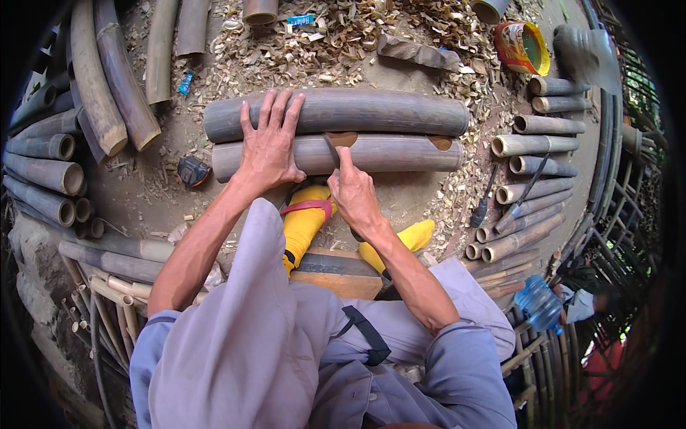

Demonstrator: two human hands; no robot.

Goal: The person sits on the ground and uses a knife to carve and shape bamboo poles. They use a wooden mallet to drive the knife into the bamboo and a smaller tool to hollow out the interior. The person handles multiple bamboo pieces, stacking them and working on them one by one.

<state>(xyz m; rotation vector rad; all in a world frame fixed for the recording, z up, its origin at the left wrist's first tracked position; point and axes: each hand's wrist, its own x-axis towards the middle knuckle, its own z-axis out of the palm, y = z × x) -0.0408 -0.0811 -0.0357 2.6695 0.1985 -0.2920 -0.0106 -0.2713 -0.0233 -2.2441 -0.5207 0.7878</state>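
Two thick grey-brown bamboo tubes lie side by side across the ground in front of me, a far tube (386, 109) and a near tube (400, 152). My left hand (271, 139) presses on them with its fingers spread, the fingertips reaching over the far one. In my right hand (354, 196) is a knife (331, 150), its dark blade at the near tube beside a brown cut notch (344, 139). My index finger stretches along the blade; the handle is mostly hidden in the fist. A second brown notch (441, 144) shows near that tube's right end.
Pale wood shavings (336, 43) cover the far ground. A tape measure (193, 171) sits left; bamboo lengths stand in stacks at left (43, 175) and right (532, 146). Dark-handled tools (480, 211) lie at right. My yellow-socked feet (307, 218) are just below the tubes. Farther off is a red-yellow tin (522, 48).
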